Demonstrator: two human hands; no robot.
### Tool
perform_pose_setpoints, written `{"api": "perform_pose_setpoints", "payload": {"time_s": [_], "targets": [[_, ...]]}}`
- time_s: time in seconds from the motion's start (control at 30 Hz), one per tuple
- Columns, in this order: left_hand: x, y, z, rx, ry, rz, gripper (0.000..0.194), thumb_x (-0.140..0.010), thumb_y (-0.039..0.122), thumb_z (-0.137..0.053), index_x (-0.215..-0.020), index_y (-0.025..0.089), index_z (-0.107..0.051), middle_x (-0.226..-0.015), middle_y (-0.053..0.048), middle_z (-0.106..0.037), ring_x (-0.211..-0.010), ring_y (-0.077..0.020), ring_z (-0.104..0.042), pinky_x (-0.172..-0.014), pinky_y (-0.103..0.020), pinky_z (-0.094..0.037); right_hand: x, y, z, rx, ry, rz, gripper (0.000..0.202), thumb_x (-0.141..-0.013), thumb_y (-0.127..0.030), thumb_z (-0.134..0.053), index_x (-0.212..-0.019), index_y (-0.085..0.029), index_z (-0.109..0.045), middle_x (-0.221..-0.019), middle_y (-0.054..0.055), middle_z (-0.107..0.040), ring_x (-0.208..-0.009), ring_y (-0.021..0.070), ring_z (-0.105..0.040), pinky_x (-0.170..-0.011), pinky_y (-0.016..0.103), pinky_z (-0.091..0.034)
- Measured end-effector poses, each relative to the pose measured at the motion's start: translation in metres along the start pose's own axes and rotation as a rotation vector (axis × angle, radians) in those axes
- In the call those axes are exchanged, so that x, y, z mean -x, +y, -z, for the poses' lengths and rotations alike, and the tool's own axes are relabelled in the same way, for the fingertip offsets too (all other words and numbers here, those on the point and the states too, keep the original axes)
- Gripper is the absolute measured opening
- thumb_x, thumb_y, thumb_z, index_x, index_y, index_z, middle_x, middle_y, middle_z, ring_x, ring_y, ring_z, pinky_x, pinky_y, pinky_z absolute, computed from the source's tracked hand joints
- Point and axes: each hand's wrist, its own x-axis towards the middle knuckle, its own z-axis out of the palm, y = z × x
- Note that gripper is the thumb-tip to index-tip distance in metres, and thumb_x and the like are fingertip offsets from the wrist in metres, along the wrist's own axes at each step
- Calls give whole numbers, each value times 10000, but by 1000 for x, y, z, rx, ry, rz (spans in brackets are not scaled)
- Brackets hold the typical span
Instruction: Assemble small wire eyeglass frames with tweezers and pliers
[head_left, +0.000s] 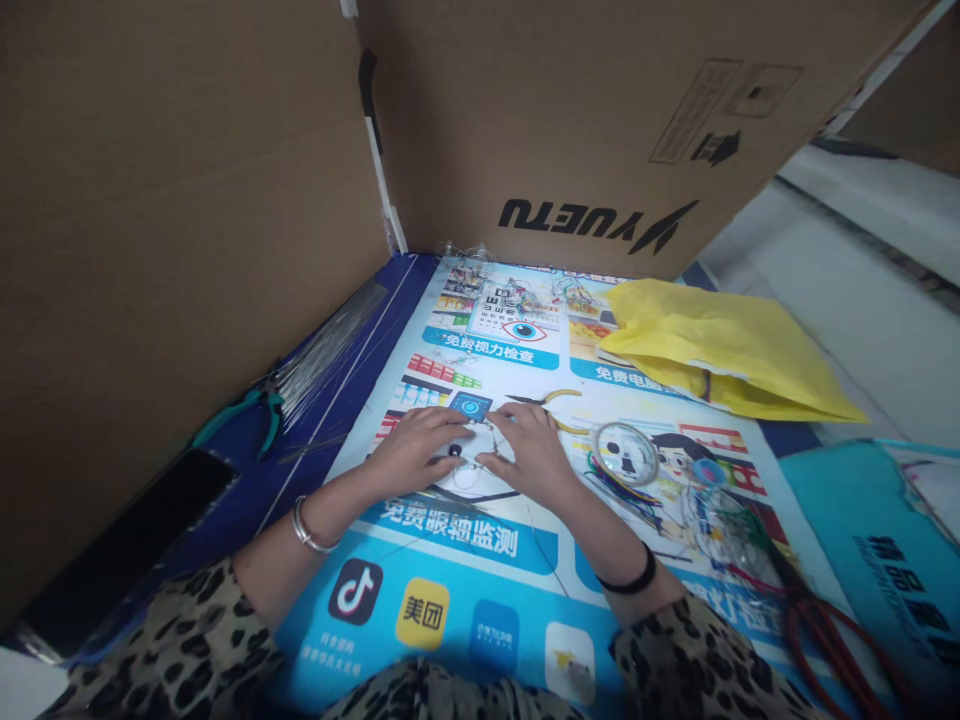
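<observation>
Thin wirework (491,450) lies between the fingertips at the middle of the worktop (386,345), over the printed sheet (514,578). Left hand (412,450) and right hand (534,455) face each other with bent fingers; whether either grip pinches the wire cannot be told. Yellow-handled pliers (564,393) lie just beyond the right hand, with a tape roll (598,450) to its right. Toward the left edge rest teal-handled pliers (271,425) and a wire bundle (322,350); a yellow bag (712,345) lies by the far right corner.
</observation>
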Motion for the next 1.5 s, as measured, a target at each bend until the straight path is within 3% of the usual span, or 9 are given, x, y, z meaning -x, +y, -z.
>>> {"api": "perform_pose_setpoints", "payload": {"time_s": [0.2,0.6,1.03,1.5], "targets": [[0,-7,-2,82,86,9,347,-838,228,-508,-1184,219,-515,-1175,-79,-581,-1113,-221,-490,-931,-431,-389,0,1,-1,2,-1,2,500,-774,-525,-538,-1183,-236,-538,-1120,92,-533,-1022,272,-426,-831,410,-344],[-1,-9,-6,36,65,3,339,-800,101,-493,-1109,223,-564,-1172,-51,-595,-1116,-220,-491,-916,-439,-398,-1,2,0,-19,2,-2,459,-790,-493,-533,-1166,-232,-547,-1124,87,-540,-1023,269,-427,-845,408,-339],[-1,-1,3,17,-4,3,352,-807,316,-570,-1148,231,-550,-1214,-63,-556,-1138,-238,-459,-941,-433,-364,-1,2,0,-14,-17,-7,460,-800,-483,-522,-1174,-217,-543,-1139,86,-533,-1037,266,-416,-864,399,-328],[-1,-1,2,-13,-30,24,357,-785,238,-555,-1142,242,-557,-1233,-52,-535,-1149,-238,-440,-944,-420,-348,-1,2,0,-10,-12,-8,456,-800,-481,-523,-1168,-214,-543,-1132,88,-532,-1033,263,-421,-855,400,-332]]}}
